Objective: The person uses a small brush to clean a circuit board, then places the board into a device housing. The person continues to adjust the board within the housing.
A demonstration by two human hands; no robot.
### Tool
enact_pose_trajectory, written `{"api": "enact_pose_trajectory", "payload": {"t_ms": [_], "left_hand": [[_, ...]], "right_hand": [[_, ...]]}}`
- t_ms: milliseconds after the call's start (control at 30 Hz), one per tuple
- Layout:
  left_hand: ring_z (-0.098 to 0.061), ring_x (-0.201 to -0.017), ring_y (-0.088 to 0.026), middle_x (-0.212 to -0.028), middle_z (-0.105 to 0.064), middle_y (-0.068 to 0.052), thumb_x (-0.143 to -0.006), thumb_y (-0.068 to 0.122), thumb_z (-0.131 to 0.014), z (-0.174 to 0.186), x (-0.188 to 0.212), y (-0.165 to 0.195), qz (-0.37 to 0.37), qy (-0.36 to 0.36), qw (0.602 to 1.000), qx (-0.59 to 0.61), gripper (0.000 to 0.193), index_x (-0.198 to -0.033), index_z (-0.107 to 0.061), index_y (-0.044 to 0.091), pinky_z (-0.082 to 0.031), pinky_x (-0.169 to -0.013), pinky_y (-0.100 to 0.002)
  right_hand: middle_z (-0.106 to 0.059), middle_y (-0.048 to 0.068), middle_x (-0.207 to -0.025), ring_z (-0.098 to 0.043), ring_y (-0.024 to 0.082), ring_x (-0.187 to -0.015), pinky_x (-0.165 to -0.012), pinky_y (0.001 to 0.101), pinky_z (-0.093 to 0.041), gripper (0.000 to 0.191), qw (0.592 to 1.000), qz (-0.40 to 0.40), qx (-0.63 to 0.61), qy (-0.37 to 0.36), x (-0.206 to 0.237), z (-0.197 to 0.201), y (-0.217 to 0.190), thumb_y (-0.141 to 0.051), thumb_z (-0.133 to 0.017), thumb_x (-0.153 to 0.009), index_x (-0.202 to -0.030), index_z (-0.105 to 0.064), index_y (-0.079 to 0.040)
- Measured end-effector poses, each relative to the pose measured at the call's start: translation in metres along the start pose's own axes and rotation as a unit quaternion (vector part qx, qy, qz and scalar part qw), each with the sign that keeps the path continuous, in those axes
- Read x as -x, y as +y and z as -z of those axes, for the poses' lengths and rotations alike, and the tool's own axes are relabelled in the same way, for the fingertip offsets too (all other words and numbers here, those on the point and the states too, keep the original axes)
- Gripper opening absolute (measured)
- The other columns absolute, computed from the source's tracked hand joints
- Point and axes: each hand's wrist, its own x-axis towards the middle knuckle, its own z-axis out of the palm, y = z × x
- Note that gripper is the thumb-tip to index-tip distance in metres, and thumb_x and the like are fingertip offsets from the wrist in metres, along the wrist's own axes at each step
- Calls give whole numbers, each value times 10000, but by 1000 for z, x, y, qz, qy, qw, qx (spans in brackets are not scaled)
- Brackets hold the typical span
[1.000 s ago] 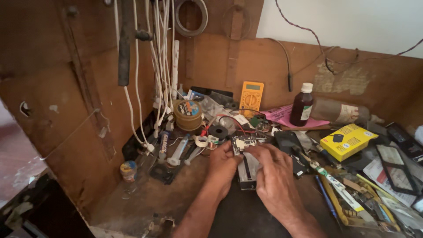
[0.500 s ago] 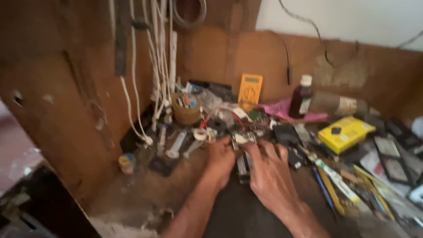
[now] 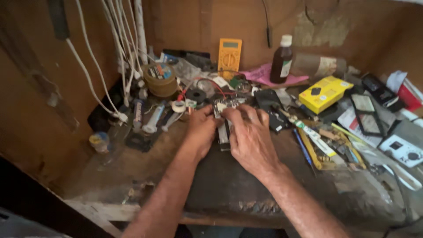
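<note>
Head view of a cluttered wooden workbench (image 3: 132, 163), dark rubber mat at front centre. Left hand (image 3: 202, 132) and right hand (image 3: 251, 139) side by side over a small slim device with exposed circuit board (image 3: 224, 128), lying flat on the mat between them. Left fingers curled narrowly against the device's left edge; right fingertips (image 3: 233, 111) pinched close together on its upper end, at the board. Whether either hand fully grips the device, or merely presses on it: cannot tell.

Just left of the hands: white plastic syringes (image 3: 154, 119) and a small roll of white tape (image 3: 178, 106). Behind these, a roll of brown tape (image 3: 161, 81) and a bundle of white cables (image 3: 119, 57) hanging down the back wall. Behind the hands, a yellow handheld multimeter (image 3: 229, 52) leaning upright against the wall, with a brown glass bottle with white cap (image 3: 281, 59) standing to its right on a pink sheet. Right of the hands: a yellow rectangular box (image 3: 326, 94), a dark phone screen panel (image 3: 365, 113), and a blue pen (image 3: 303, 147) lying near the right wrist.
</note>
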Motion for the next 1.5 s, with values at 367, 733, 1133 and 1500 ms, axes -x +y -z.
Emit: {"api": "enact_pose_trajectory", "payload": {"t_ms": [367,733,1133,1500], "left_hand": [[-699,-834,-169,-979,-733,-93,-789,-156,-558,3,1,-2,-37,-10,998,-59,384,-1128,-704,-50,-569,-731,-308],[-722,-944,-231,-1045,-753,-138,-832,-134,-621,5,4,0,-16,-23,1000,14,339,-1156,-654,-40,-576,-844,-344],[-721,-974,-230,-1087,-730,-148,-800,-181,-585,-4,13,8,16,21,999,20,501,-1273,-569,-18,-582,-873,-353],[-737,-946,-221,-1066,-746,-154,-785,-136,-597,-7,14,5,4,-21,1000,-10,473,-1250,-589,-53,-592,-852,-332]], "right_hand": [[-705,79,-866,-583,294,-1062,-906,500,-350,368,999,-9,34,-36,-3,4,-5,-33,-622,-837,-1204,-594,-46],[-686,100,-1200,-671,210,-1059,-877,318,-526,175,926,-249,-216,184,21,-17,32,-48,-553,-1037,-1202,-609,-56],[-758,32,-960,-670,103,-843,-782,254,-525,237,835,-392,-384,53,31,-32,53,-12,-703,-843,-1080,-696,-26],[-719,82,-885,-617,121,-752,-696,277,-513,434,817,-437,-374,38,31,-40,58,-65,-828,-781,-1170,-650,6]]}}
